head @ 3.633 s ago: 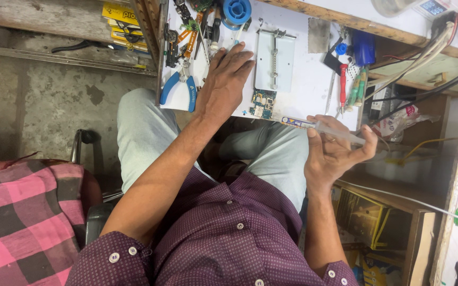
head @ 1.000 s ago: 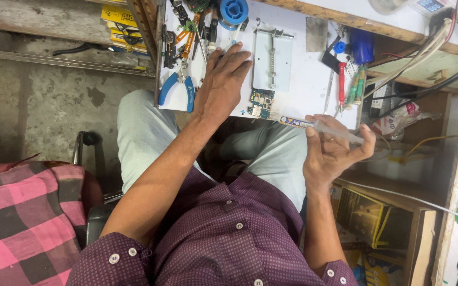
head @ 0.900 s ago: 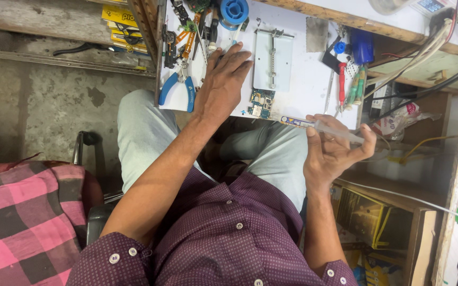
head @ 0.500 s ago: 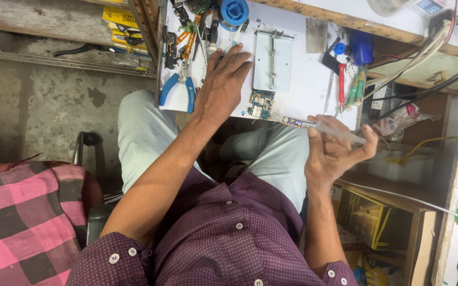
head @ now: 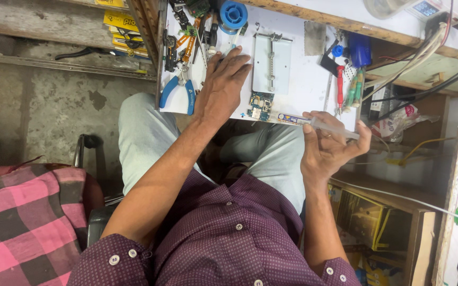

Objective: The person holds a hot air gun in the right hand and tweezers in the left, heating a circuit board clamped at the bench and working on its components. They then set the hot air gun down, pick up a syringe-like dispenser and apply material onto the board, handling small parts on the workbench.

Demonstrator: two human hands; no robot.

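Syringe (head: 319,124) is gripped in the right hand (head: 329,151), tip beside the circuit board (head: 261,106). Left hand (head: 223,85) lies flat, fingers spread, empty, on the white worktop (head: 303,79).

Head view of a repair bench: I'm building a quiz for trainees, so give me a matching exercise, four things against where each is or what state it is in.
Things:
1. syringe
2. small circuit board
3. blue-handled pliers
4. blue spool

Places or states:
A. at the far edge of the white board
B. lying on the board between the two hands
C. held in the right hand
D. left of the left hand, at the board's left edge

Pairs: 1-C, 2-B, 3-D, 4-A
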